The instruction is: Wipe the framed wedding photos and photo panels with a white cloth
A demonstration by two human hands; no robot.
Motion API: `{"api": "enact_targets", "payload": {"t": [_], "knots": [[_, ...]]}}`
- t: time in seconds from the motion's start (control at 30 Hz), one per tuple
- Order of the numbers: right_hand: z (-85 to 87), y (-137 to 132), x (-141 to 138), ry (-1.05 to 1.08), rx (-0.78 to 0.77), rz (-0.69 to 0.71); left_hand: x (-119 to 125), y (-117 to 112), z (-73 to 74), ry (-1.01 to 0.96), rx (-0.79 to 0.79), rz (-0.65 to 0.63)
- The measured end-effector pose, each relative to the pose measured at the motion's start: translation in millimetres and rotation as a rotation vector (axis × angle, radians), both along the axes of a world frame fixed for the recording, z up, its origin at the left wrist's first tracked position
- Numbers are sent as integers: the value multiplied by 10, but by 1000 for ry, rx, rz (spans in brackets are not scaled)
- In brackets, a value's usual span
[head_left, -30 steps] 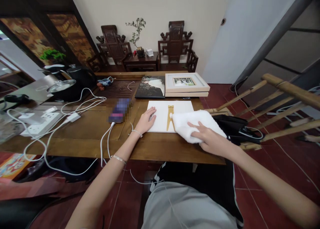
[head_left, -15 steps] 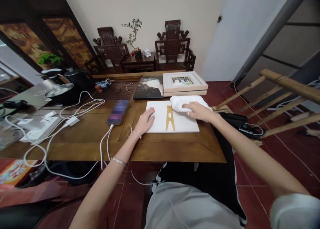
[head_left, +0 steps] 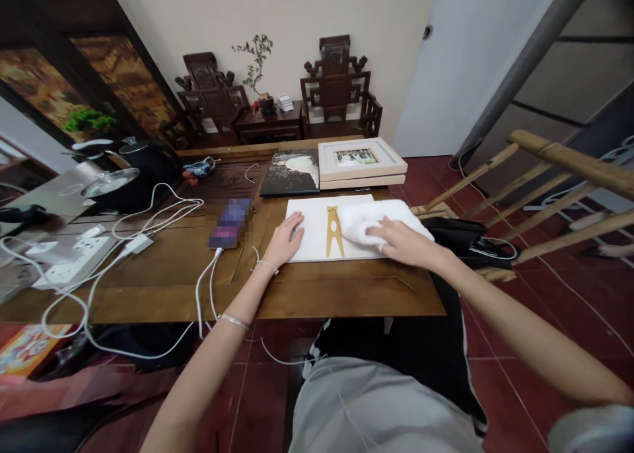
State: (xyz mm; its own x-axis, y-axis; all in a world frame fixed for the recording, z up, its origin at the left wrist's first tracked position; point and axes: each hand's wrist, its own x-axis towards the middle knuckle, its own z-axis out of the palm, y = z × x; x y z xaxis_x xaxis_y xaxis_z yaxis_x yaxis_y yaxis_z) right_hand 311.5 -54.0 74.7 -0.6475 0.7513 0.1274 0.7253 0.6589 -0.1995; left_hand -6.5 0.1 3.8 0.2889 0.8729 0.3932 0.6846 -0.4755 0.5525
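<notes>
A white board (head_left: 312, 238) with a gold clothespin-shaped figure (head_left: 333, 232) lies flat on the wooden table (head_left: 317, 291). My left hand (head_left: 283, 239) rests on the board's left edge, fingers flat and slightly apart. My right hand (head_left: 400, 240) presses a folded white cloth (head_left: 364, 216) onto the board's right half, fingers laid over the cloth.
Behind the board lie a dark photo print (head_left: 292, 171) and two stacked white picture frames (head_left: 360, 162). A phone (head_left: 230, 223) with a white cable, a power strip (head_left: 67, 261) and pots (head_left: 106, 182) sit at left. A black bag (head_left: 465, 242) and bamboo poles (head_left: 555, 195) are at right.
My right hand swept the cloth from the board's near right corner up to its far edge, then back toward the middle right. My left hand stayed on the left edge.
</notes>
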Motion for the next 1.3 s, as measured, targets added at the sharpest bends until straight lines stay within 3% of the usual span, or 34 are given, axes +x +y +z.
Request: {"api": "enact_targets", "payload": {"t": [0.13, 0.27, 0.37, 0.67, 0.8, 0.93, 1.17, 1.3], "knots": [[-53, -627, 97, 55, -25, 95, 7, -3, -9, 4, 5, 1], [-13, -774, 146, 24, -75, 98, 7, -1, -18, 1, 4, 5], [32, -543, 142, 16, -97, 18, 3, 2, -21, 0, 5, 5], [139, 696, -253, 114, -64, -77, -12, 1, -7, -1, 4, 5], [95, 824, -528, 156, -56, -123, -18, 3, 0, 3, -4, 12], [-45, 496, -747, 63, 15, -98, -15, 2, -2, 7, -7, 11], [-229, -469, -803, -16, 88, 94, 6, -7, 5, 3, 1, 8], [-201, -677, -767, -28, 44, 156, 10, -10, 12, 2, -6, 5]]}}
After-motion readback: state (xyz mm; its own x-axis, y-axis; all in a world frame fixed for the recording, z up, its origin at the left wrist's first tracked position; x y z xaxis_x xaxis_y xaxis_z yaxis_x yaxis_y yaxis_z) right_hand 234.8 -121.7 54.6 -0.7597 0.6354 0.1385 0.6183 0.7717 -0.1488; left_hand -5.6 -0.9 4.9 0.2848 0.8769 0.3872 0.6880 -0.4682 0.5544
